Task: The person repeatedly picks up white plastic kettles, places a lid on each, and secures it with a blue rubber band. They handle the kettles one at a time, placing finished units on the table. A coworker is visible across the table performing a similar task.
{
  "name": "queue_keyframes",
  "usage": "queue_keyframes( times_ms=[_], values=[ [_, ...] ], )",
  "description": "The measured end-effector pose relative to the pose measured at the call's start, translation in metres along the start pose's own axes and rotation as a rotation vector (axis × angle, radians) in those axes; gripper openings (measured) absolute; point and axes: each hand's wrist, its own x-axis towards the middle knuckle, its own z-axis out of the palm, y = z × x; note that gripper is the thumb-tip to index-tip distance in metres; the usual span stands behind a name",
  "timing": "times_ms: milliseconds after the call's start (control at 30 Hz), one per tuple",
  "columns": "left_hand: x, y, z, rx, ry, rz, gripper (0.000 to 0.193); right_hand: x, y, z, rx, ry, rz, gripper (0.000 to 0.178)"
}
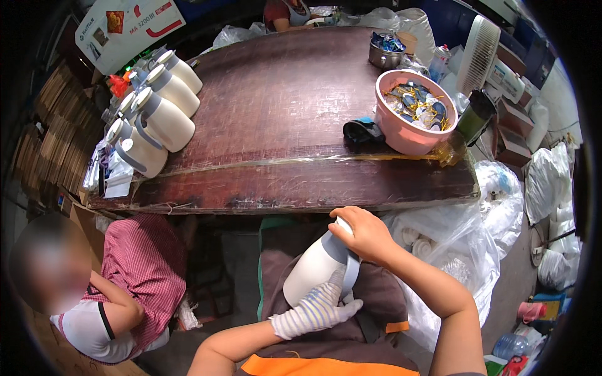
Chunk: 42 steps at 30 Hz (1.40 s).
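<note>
A white insulated jug with a grey collar and grey handle lies tilted over my lap, its top pointing away to the right. My left hand, in a white striped glove, supports the jug's lower side near the handle, with the thumb apart from the fingers. Over the top end, my bare right hand is closed around the lid, which its fingers mostly cover. Several similar white jugs with grey tops stand grouped at the table's left end.
The dark red wooden table lies ahead. On its right are a pink bucket of small parts, a metal pot and a fan. Clear plastic bags fill the space beside my right arm. A person sits at left.
</note>
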Motion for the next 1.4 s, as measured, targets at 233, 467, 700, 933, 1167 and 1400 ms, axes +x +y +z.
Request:
queue_keyframes(
  times_ms=[233,467,700,933,1167,1400],
  values=[
    [0.018,-0.057,-0.08,-0.434,0.229,-0.102,0.037,-0.04,-0.028,-0.025,-0.158,-0.128,-0.526,0.066],
    [0.016,-0.06,-0.107,-0.328,0.034,-0.196,0.034,-0.034,-0.05,-0.015,-0.111,-0.085,-0.809,0.062],
    [-0.006,-0.011,-0.058,-0.441,-0.347,-0.297,0.059,-0.012,-0.027,-0.013,-0.028,-0.107,-0.5,0.065],
    [-0.003,0.028,-0.051,-0.789,0.063,-0.468,0.027,0.027,-0.004,-0.08,-0.042,0.144,-0.484,0.049],
    [0.029,0.022,-0.041,-0.948,0.213,-0.4,0.021,0.093,0.093,-0.22,-0.3,0.474,0.19,0.022],
    [0.041,0.018,-0.047,-0.979,0.172,-0.387,0.022,0.121,0.125,-0.235,-0.211,0.122,0.273,0.02]
  ],
)
